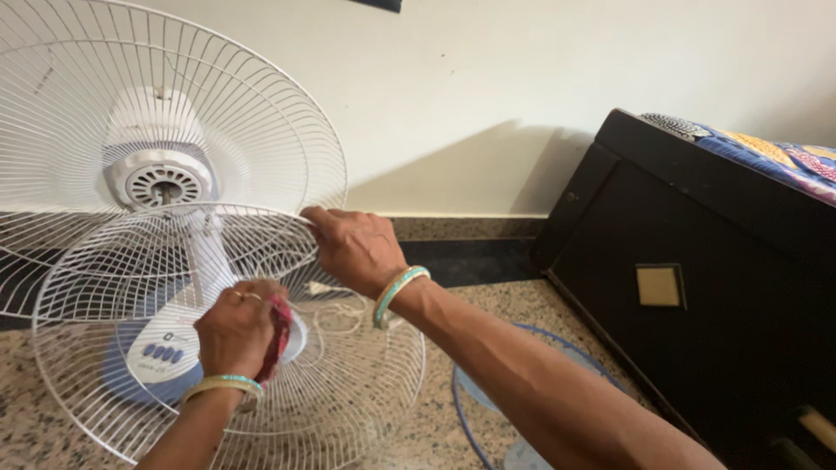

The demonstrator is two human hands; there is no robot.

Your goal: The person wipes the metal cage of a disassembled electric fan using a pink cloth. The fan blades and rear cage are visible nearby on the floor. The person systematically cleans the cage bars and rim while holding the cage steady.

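Head view: two hands work on a loose white wire fan guard (113,348) in front of a white pedestal fan (161,178).

The round guard tilts toward the person, just below the fan's motor hub, its lower rim on the speckled granite floor (418,426). The right hand (353,248) has its fingers clamped on the guard's upper rim. The left hand (235,331), nearer the guard's centre, has its fingers closed around a red cloth (280,335) pressed against the wires. A black cabinet (697,287) stands well right of the fan.
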